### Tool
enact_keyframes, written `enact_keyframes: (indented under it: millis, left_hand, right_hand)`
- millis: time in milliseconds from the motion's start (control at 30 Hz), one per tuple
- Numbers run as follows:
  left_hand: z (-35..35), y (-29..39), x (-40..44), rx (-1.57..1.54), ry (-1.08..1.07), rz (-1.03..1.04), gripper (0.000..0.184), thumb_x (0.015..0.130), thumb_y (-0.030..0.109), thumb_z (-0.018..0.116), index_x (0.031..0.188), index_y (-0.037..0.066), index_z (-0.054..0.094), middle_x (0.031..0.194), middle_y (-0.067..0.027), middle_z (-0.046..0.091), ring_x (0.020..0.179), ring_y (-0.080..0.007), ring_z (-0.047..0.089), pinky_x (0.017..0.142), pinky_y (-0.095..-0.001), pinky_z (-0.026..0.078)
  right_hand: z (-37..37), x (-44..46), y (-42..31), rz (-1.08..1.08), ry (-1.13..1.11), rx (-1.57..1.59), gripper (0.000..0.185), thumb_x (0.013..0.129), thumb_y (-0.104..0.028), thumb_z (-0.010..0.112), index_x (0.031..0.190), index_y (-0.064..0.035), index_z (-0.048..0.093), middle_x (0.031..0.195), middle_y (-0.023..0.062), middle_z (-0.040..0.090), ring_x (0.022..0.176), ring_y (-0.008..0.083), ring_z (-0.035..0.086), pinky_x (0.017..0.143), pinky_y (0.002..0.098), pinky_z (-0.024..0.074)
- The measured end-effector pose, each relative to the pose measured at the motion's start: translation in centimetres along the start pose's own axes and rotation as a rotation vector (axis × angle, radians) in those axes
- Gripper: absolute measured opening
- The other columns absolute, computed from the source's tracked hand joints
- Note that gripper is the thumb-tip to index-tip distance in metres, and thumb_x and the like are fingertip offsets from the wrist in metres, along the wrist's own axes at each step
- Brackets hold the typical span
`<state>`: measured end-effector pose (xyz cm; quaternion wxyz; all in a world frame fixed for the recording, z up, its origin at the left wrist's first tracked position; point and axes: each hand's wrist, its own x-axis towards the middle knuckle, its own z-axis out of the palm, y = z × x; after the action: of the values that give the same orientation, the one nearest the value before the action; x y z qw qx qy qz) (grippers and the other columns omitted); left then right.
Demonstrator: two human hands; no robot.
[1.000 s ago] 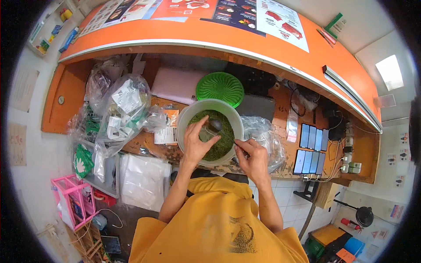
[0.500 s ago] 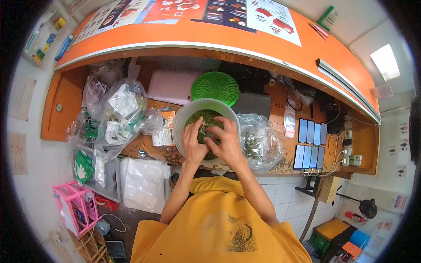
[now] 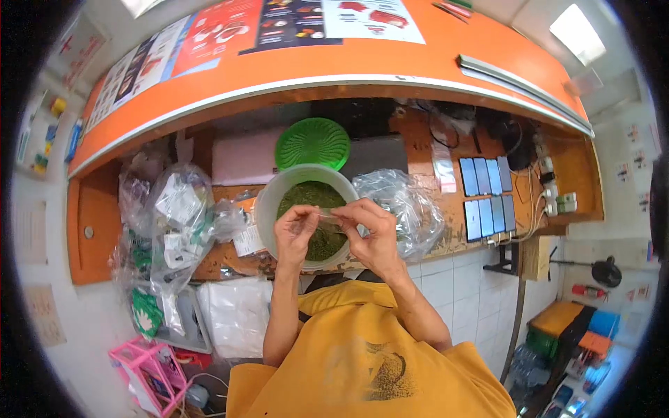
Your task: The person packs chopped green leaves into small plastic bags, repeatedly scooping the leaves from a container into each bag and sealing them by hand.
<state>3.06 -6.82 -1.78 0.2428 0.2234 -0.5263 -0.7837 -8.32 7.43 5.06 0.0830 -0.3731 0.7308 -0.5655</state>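
Note:
My left hand (image 3: 296, 233) and my right hand (image 3: 374, 235) face each other above a round whitish tub (image 3: 266, 216). Both are closed in a pinch on a small clear plastic bag (image 3: 325, 213), held by its opposite sides. Whether anything is inside the bag is too small to tell. Fine dried green herb (image 3: 306, 197) fills the lower part of the tub. Just behind the tub lies a ridged green lid (image 3: 312, 143). A large crumpled clear plastic bag (image 3: 411, 216) rests to the right of my right hand.
Several phones (image 3: 488, 195) with cables lie on the right of the worn wooden shelf. Plastic bags of goods (image 3: 182, 209) crowd the left. A stack of clear bags (image 3: 235, 306) sits lower left. An orange counter (image 3: 293, 66) with printed sheets overhangs the shelf.
Both hands have risen out of the tub's opening and now hold the small bag stretched between them. The view has shifted to the right.

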Motion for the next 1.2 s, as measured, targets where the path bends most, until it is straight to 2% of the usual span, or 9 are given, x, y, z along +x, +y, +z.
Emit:
enact_keyframes:
  millis: [67,200,533,767,800,933,967,1000,1200]
  left_hand:
    - [1.2,0.0,0.0,-0.064,-0.006,0.016,0.014,0.100,0.008,0.073,0.111,0.000,0.070,0.103,-0.0035,0.072,0.096,-0.0102,0.064,0.088,-0.0245,0.049]
    - [2.5,-0.9,0.0,0.072,-0.021,0.098,0.012,0.100,0.007,0.073,0.108,-0.001,0.068,0.101,-0.0042,0.070,0.092,-0.0112,0.063,0.085,-0.0253,0.049]
    - [9.5,-1.6,0.1,0.396,-0.209,0.111,0.011,0.097,0.002,0.070,0.091,-0.002,0.062,0.089,-0.0037,0.063,0.082,-0.0127,0.058,0.080,-0.0288,0.048]
    - [13.4,-3.9,2.6,0.287,-0.146,0.011,0.015,0.104,0.009,0.066,0.094,0.000,0.061,0.086,-0.0009,0.060,0.080,-0.0095,0.055,0.075,-0.0233,0.045]
    - [13.6,-4.1,3.5,0.255,-0.104,-0.018,0.015,0.105,0.009,0.065,0.094,0.000,0.061,0.085,-0.0009,0.060,0.080,-0.0093,0.056,0.075,-0.0233,0.045]
    - [14.1,-9.4,4.8,0.786,-0.324,0.141,0.013,0.100,0.007,0.068,0.111,-0.001,0.068,0.092,-0.0050,0.071,0.086,-0.0138,0.063,0.082,-0.0280,0.050]
    - [14.4,-11.1,4.6,0.787,-0.374,0.059,0.026,0.096,0.008,0.071,0.122,0.002,0.069,0.104,-0.0098,0.073,0.095,-0.0210,0.068,0.090,-0.0339,0.052]
    - [15.0,-12.0,4.2,0.902,-0.401,0.173,0.036,0.095,0.011,0.074,0.129,0.001,0.067,0.115,-0.0158,0.071,0.106,-0.0284,0.067,0.097,-0.0384,0.051]
    - [16.6,-11.0,2.9,0.884,-0.314,0.064,0.047,0.094,0.012,0.074,0.138,-0.002,0.062,0.127,-0.0196,0.065,0.115,-0.0322,0.064,0.102,-0.0412,0.049]
  right_hand:
    - [-0.8,-0.3,-0.4,0.058,0.011,0.019,0.029,0.083,0.007,0.074,0.110,-0.0008,0.075,0.091,0.0096,0.072,0.078,0.0182,0.070,0.072,0.0312,0.0557]
    - [-2.1,-0.9,-0.1,0.083,0.040,0.084,0.035,0.084,0.004,0.074,0.118,-0.0006,0.071,0.092,0.0098,0.073,0.080,0.0194,0.072,0.074,0.0327,0.0571]
    - [-6.0,-3.9,2.3,0.040,0.239,0.008,0.028,0.087,0.001,0.071,0.114,0.0026,0.067,0.092,0.0137,0.070,0.082,0.0251,0.072,0.074,0.0358,0.0581]
    - [-12.2,-10.5,4.6,0.329,0.414,-0.064,0.028,0.087,0.001,0.069,0.115,-0.0007,0.066,0.091,0.0155,0.071,0.079,0.0274,0.072,0.074,0.0384,0.0567]
    - [-13.3,-11.8,5.9,0.406,0.451,-0.046,0.028,0.088,0.001,0.069,0.115,-0.0020,0.067,0.089,0.0146,0.071,0.077,0.0262,0.071,0.073,0.0375,0.0568]
    - [-18.0,-12.6,11.3,0.578,0.545,-0.172,0.021,0.088,-0.002,0.071,0.109,-0.0025,0.071,0.089,0.0143,0.073,0.075,0.0258,0.071,0.072,0.0359,0.0567]
    - [-19.0,-11.6,13.3,0.622,0.568,-0.226,0.020,0.087,-0.002,0.071,0.108,-0.0023,0.072,0.090,0.0147,0.074,0.076,0.0267,0.071,0.072,0.0360,0.0568]
    - [-20.2,-10.5,15.7,0.662,0.595,-0.283,0.019,0.086,-0.003,0.072,0.106,-0.0022,0.073,0.091,0.0152,0.074,0.076,0.0275,0.071,0.072,0.0361,0.0569]
    - [-23.3,-4.4,38.0,0.565,0.605,-0.552,0.032,0.081,-0.017,0.084,0.105,0.0015,0.074,0.101,0.0195,0.075,0.088,0.0330,0.074,0.081,0.0424,0.0586]
